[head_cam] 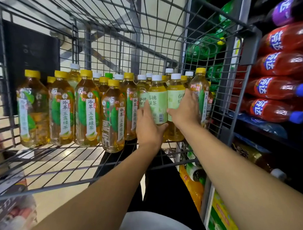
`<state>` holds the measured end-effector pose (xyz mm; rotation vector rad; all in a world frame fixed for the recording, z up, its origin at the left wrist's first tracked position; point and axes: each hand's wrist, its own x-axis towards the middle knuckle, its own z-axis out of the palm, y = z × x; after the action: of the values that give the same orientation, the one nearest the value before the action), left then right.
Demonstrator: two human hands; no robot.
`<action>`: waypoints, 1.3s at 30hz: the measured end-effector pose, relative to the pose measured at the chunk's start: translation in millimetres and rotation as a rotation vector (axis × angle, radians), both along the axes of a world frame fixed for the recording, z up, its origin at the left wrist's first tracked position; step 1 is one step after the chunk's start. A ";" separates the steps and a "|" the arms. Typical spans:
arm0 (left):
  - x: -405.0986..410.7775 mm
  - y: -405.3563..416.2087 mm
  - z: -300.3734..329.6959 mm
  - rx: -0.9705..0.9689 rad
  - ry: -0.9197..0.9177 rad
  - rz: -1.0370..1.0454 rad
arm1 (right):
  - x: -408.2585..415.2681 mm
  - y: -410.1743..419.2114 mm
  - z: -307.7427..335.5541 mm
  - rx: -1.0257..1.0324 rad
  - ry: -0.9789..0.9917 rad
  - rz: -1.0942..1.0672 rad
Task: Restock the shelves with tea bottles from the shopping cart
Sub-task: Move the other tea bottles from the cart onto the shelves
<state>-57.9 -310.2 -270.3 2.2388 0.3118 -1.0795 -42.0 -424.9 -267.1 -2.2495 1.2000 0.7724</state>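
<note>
Left hand [148,126]: curled round a white-capped tea bottle [155,104], thumb underneath.
Right hand [185,109]: gripping the neighbouring white-capped bottle [175,96].
Bottles: upright, far right in the wire cart [57,163].

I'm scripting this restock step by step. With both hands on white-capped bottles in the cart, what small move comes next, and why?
Probably lift both bottles straight up. The left hand grips one white-capped, pale-green-labelled tea bottle and the right hand its neighbour, both standing on the grey wire shopping cart among others.
</note>
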 end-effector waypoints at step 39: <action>66.3 65.8 182.8 -0.829 0.391 0.092 | -87.4 -16.6 171.0 1.005 -0.944 -0.848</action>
<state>8.5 -244.4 -87.5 1.2729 0.0894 -1.2898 -129.5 -441.5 -96.0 -0.8771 0.8222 -0.0958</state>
